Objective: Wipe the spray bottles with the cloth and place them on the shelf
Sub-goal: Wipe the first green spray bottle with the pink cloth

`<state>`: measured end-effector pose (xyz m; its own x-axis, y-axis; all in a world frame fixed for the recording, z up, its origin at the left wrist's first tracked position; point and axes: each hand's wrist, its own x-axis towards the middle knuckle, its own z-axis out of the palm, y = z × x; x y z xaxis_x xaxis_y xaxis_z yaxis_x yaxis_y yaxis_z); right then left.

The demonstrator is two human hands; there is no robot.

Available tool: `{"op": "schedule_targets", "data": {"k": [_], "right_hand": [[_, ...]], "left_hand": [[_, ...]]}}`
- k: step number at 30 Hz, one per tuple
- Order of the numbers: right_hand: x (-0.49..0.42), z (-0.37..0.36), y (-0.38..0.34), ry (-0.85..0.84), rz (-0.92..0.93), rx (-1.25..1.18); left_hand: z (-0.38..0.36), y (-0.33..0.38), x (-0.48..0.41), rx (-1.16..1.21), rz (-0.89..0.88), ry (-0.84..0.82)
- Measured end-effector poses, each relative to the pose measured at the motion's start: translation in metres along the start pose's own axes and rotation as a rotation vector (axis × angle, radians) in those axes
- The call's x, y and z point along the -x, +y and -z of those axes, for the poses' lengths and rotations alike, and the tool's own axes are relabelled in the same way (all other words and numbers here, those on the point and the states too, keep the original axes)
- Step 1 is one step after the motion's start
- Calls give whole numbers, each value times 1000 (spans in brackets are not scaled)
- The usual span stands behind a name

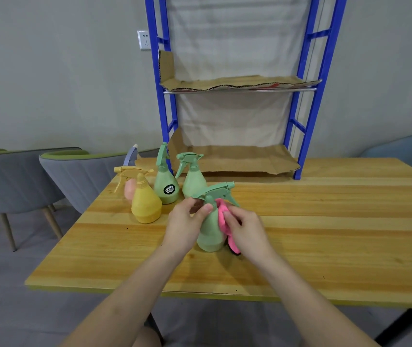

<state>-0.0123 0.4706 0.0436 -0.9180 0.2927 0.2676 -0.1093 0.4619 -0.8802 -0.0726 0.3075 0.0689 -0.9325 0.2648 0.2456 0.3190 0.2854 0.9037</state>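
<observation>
Head view, single frame.

- Wooden table (325,221): fills the middle of the frame; its right end runs out of view.
- Blue shelf rack (160,106): stands on the table at the far edge. Two tiers show, each lined with cardboard, the lower sheet (237,159) and the upper sheet (225,82). No bottles on either tier.
- Grey chairs (74,176): two beyond the far left corner. The back of a blue chair (405,149) shows past the far edge at right.
- Four waiting bottles, grouped near the far left corner, all upright: yellow spray bottle (146,204) nearest the person; pink spray bottle (129,190) just behind it, mostly hidden, with a lilac trigger head; labelled green spray bottle (165,181), black round label; plain green spray bottle (193,181) just beside that one, in front of the rack's left leg.
- Held green spray bottle (210,231): upright, base on the table, roughly midway between far and near edges, apart from the group, nozzle pointing right.
- Left hand (185,226): fingers curled round the bottle's neck under the trigger head, thumb across the front.
- Right hand (247,229): fingers bunched on the pink cloth (221,214), pressing it against the bottle's right side; a tail of cloth hangs down to the base.
- Wall socket (144,40): white, left of the rack.
</observation>
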Motion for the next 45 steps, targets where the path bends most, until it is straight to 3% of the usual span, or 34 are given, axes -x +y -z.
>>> {"op": "schedule_targets", "data": {"k": [4,10,14,17,23,31,38,45], "right_hand": [[9,-4,13,-3,34,22],[8,4,21,-61,-2,190],[2,17,13,-29,-68,35],[-11,26,6,-30,-9,-44],[-16,10,3,-208,-9,-317],[0,13,24,-171,-123,93],[-8,11,-10,-133,57,-124],[5,15,25,-135,-102,121]], "left_hand": [[-1,-5,-1,-116,-110,-4],[0,-6,-2,-110,-96,-29],[-1,-10,4,-129,-100,13],[-6,-12,7,-95,-68,90],[-9,-12,2,-138,-124,67],[3,-20,-1,-36,-114,-5],[4,-22,1,57,-109,-67],[2,-30,2,-54,-135,-2]]}}
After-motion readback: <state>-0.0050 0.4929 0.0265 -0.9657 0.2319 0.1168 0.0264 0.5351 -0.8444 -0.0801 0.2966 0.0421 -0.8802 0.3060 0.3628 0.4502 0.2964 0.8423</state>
